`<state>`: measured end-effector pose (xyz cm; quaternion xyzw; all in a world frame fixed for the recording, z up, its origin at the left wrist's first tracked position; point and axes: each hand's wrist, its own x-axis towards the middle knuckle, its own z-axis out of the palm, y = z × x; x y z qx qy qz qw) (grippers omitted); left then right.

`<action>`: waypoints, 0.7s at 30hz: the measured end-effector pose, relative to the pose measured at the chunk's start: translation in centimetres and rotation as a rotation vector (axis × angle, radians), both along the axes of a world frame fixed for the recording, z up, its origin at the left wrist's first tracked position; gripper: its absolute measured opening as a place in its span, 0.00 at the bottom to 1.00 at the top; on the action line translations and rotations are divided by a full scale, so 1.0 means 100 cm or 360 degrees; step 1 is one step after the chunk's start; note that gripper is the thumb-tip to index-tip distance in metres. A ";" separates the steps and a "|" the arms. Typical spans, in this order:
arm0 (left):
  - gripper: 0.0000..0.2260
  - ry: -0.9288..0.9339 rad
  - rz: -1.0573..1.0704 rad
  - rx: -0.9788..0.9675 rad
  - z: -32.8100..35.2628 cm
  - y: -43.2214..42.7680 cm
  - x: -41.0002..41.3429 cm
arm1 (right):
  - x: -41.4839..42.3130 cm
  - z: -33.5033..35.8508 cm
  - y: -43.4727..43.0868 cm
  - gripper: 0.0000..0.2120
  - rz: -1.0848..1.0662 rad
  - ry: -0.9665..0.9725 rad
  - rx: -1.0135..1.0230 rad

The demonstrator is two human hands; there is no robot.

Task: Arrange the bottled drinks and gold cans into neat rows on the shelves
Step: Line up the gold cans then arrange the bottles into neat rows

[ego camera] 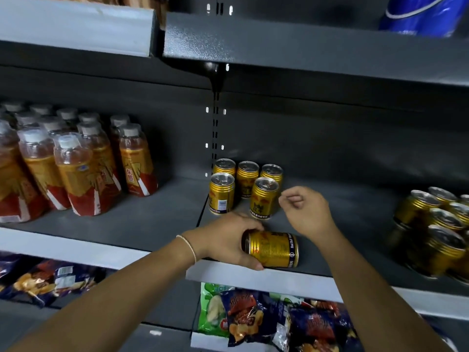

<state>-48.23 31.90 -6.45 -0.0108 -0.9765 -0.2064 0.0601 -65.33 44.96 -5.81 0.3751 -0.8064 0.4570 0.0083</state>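
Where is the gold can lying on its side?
In the head view the can lies centre, at the shelf's front edge, in the left hand, before five upright cans.

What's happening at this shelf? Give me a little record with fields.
left hand: grips a gold can lying on its side at the shelf front
standing cans: five upright, three behind, two in front
right hand: holds nothing, fingers loosely curled, beside the standing cans
bottles: grouped at left
more cans: cluster at right, blurred
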 end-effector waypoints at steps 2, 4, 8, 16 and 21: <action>0.31 -0.0010 -0.0010 0.0095 0.000 -0.004 0.000 | 0.006 0.002 0.006 0.08 0.0069 -0.0007 0.0118; 0.32 -0.0062 0.0046 0.0268 0.002 -0.011 0.002 | 0.013 0.005 0.010 0.07 0.0157 -0.0019 0.0218; 0.28 -0.0057 0.0199 0.0640 0.003 -0.027 0.007 | 0.030 0.008 0.015 0.08 0.0384 -0.0117 0.0300; 0.22 0.0048 0.0609 0.0704 0.012 -0.058 0.018 | 0.068 -0.004 -0.002 0.35 0.0643 -0.0470 0.0572; 0.28 0.0163 0.0743 0.0582 0.016 -0.066 0.027 | 0.090 -0.015 -0.024 0.47 0.0452 -0.0354 0.0507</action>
